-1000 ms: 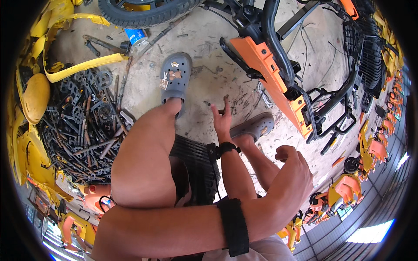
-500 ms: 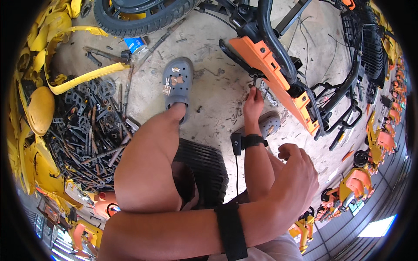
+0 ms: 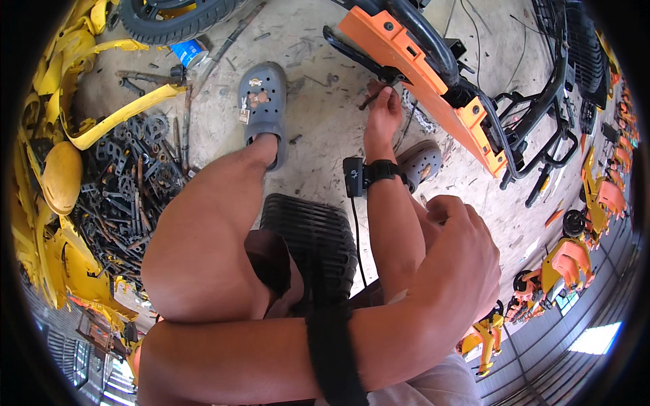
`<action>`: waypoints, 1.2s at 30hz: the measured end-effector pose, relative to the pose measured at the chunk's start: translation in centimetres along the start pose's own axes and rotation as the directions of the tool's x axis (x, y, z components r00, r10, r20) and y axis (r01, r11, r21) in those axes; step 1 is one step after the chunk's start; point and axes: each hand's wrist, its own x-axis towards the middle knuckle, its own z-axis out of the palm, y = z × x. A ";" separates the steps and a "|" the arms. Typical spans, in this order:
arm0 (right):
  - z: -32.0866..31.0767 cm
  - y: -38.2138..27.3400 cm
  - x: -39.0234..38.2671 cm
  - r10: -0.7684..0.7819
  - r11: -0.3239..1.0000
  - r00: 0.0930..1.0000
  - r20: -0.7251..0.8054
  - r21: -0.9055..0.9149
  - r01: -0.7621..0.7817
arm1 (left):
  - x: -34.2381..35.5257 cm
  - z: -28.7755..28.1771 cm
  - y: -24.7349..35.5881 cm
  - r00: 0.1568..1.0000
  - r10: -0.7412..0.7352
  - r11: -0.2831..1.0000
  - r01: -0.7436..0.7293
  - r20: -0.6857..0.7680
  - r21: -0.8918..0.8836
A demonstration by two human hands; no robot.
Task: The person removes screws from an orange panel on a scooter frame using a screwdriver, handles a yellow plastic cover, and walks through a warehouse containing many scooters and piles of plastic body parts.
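Observation:
My right hand [image 3: 384, 114], with a black watch-like band and box at the wrist, pinches a short dark metal tool [image 3: 367, 103] that looks like a T-handle wrench. It is just under the lower edge of an orange panel [image 3: 406, 64], beside a black bracket and bolt. Whether the tool touches the bolt, I cannot tell. My left arm, with a black strap [image 3: 329, 352], lies across in front. My left hand [image 3: 467, 260] hangs over my right knee area with its fingers curled. Its fingertips are hidden, as is anything in them.
The orange panel joins a black tubular frame [image 3: 542, 145]. A tyre [image 3: 179, 24] and blue can [image 3: 189, 51] lie at the far left. A heap of metal parts [image 3: 125, 196] and yellow plastic covers [image 3: 62, 177] fill the left. A black ribbed part [image 3: 311, 230] lies beneath me.
The view has shifted, and the scene sits higher and farther left. The tool in my right hand was upright at the bolt; now it is turned sideways. My left hand stays curled.

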 end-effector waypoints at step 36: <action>4.4 2.1 0.9 0.300 0.848 0.946 0.121 0.420 -0.323 | 9.8 21.6 -20.4 0.740 -0.634 0.731 0.479 -0.224 -0.486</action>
